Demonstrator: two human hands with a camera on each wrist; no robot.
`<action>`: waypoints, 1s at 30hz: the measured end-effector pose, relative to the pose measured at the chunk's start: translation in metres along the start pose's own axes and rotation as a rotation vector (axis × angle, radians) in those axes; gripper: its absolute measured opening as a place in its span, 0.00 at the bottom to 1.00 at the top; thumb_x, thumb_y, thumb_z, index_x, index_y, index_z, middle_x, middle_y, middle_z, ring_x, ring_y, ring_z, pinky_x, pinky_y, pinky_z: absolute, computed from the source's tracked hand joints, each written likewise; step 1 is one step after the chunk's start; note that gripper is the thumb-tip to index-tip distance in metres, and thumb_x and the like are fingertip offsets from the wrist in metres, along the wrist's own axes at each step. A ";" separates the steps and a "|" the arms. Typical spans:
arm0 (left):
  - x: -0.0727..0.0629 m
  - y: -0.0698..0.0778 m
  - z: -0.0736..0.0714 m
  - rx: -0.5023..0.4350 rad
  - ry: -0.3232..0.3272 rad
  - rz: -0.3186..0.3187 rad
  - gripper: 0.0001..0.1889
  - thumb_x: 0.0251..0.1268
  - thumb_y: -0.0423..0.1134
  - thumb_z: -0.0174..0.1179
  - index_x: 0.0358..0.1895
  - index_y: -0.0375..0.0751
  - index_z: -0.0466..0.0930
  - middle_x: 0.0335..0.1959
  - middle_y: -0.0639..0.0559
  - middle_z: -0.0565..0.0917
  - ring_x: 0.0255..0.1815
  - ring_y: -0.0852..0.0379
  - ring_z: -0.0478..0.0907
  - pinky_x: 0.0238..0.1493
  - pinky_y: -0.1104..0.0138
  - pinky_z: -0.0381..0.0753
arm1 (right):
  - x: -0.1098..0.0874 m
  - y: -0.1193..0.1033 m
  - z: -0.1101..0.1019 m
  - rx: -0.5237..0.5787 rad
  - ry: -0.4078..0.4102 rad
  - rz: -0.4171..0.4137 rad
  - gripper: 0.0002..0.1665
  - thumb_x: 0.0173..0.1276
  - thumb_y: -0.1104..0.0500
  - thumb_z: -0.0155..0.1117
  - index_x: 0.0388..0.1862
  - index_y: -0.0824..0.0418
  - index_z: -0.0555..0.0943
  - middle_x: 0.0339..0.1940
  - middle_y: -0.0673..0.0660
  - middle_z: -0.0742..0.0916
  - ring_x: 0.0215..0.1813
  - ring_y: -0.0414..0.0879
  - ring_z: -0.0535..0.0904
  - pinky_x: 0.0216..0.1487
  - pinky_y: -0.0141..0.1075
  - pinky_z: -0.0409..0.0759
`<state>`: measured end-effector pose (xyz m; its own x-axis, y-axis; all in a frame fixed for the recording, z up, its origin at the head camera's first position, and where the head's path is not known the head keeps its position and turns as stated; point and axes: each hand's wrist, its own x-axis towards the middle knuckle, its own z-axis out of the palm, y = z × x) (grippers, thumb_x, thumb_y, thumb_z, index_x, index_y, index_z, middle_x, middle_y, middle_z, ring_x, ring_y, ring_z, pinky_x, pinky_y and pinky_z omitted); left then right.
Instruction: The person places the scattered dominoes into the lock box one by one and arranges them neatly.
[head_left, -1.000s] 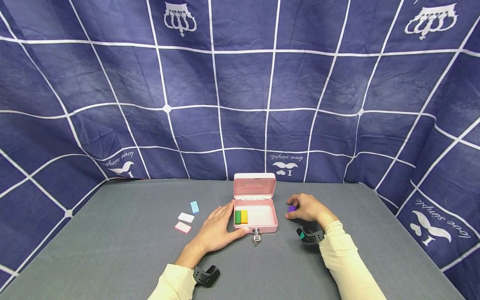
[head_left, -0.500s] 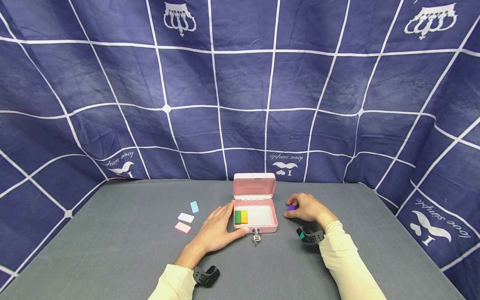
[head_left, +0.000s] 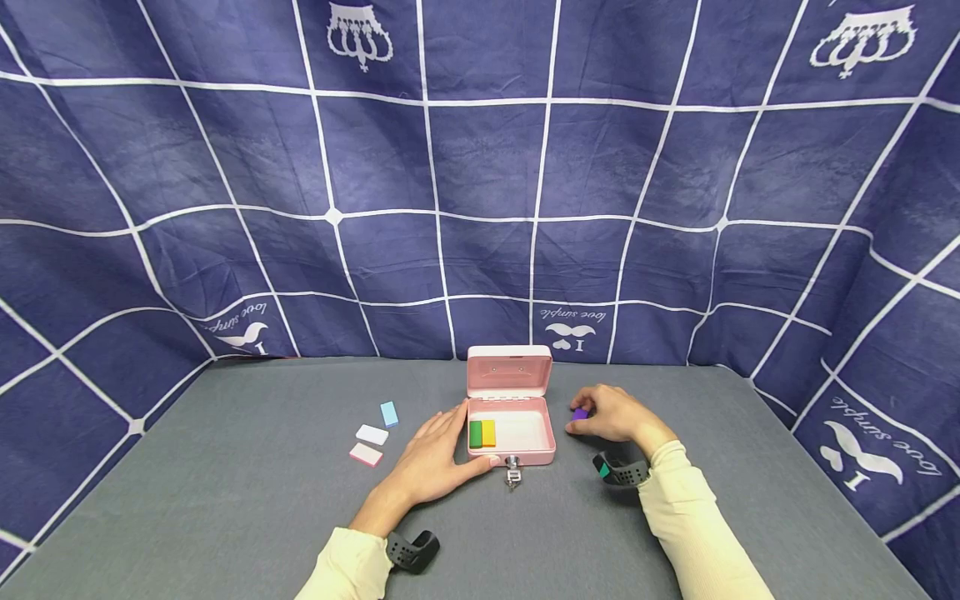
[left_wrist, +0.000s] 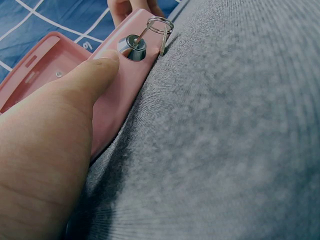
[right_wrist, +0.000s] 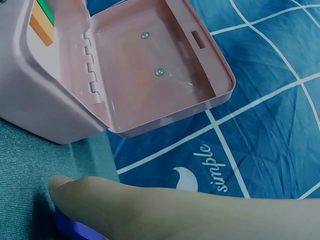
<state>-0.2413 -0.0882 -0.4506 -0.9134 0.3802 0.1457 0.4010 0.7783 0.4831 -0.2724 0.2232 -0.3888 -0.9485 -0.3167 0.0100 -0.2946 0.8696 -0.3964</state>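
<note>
Blue cloth (head_left: 480, 167) with white lines hangs behind a grey surface (head_left: 262, 500). Both hands are well apart: the right hand (head_left: 615, 415) pinches a purple block (head_left: 580, 414) between thumb and fingers, just right of the pink box (head_left: 536, 457), while the left hand (head_left: 435, 462) lies along the box's left side, fingers extended, thumb on the front wall next to the lock (left_wrist: 131, 47). Whether the block touches the surface or hangs just above it, I cannot tell. Good handling here, I judge, means keeping the pinch light but square on the block's sides, so that it doesn't twist, and the wrist high enough to clear the box's near wall. Steady pressure from the left hand, without pushing, should stop the box sliding if it gets knocked; the thumb does best clear of the key ring (left_wrist: 161, 24). Inside the box, a green block (head_left: 476, 435) and a yellow block (head_left: 489, 433) stand side by side at the left, and a bump could upset that row. The lid (head_left: 509, 372) is raised at the back. Further left, a blue block (head_left: 389, 414), a white block (head_left: 372, 435) and a pink-edged block (head_left: 366, 454) lie loose on the surface, beyond the left hand.
</note>
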 end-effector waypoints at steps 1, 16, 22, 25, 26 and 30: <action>0.000 0.000 0.000 0.001 -0.001 0.000 0.55 0.58 0.73 0.58 0.80 0.42 0.50 0.78 0.45 0.64 0.79 0.43 0.61 0.81 0.51 0.54 | 0.000 0.000 0.000 0.000 -0.002 0.000 0.23 0.55 0.49 0.76 0.45 0.62 0.86 0.36 0.54 0.88 0.38 0.42 0.80 0.43 0.39 0.79; 0.000 0.000 0.000 0.003 -0.006 -0.009 0.55 0.58 0.72 0.58 0.81 0.43 0.50 0.78 0.45 0.64 0.79 0.43 0.60 0.81 0.51 0.54 | 0.000 -0.004 -0.001 0.012 -0.014 -0.001 0.23 0.56 0.49 0.76 0.46 0.61 0.85 0.36 0.53 0.87 0.38 0.42 0.79 0.43 0.38 0.78; 0.000 0.001 -0.001 0.002 -0.010 -0.014 0.55 0.58 0.72 0.59 0.81 0.44 0.50 0.78 0.46 0.64 0.79 0.44 0.60 0.81 0.51 0.54 | 0.001 -0.003 0.000 0.017 -0.018 -0.001 0.23 0.56 0.49 0.76 0.46 0.61 0.85 0.35 0.53 0.87 0.37 0.41 0.79 0.41 0.37 0.78; 0.000 0.001 0.000 -0.002 -0.014 -0.020 0.54 0.58 0.73 0.58 0.81 0.45 0.50 0.78 0.47 0.64 0.80 0.44 0.60 0.81 0.52 0.53 | 0.001 -0.002 0.001 0.014 -0.020 -0.004 0.23 0.56 0.48 0.76 0.46 0.61 0.85 0.35 0.52 0.87 0.37 0.40 0.78 0.41 0.37 0.77; 0.000 0.001 0.000 -0.002 -0.012 -0.019 0.54 0.58 0.73 0.58 0.81 0.45 0.50 0.78 0.47 0.64 0.80 0.44 0.60 0.81 0.51 0.54 | 0.001 -0.002 0.001 0.014 -0.021 -0.004 0.23 0.56 0.48 0.76 0.46 0.61 0.85 0.35 0.52 0.87 0.37 0.40 0.78 0.40 0.37 0.77; 0.000 0.001 0.001 0.006 -0.006 -0.017 0.55 0.57 0.74 0.58 0.81 0.44 0.50 0.78 0.46 0.64 0.80 0.44 0.60 0.81 0.52 0.53 | 0.001 -0.003 0.000 0.015 -0.026 -0.001 0.23 0.56 0.48 0.76 0.46 0.60 0.85 0.35 0.52 0.87 0.37 0.40 0.78 0.40 0.37 0.77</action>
<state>-0.2409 -0.0871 -0.4506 -0.9196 0.3700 0.1324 0.3860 0.7875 0.4805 -0.2724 0.2200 -0.3878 -0.9448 -0.3274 -0.0134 -0.2934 0.8634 -0.4105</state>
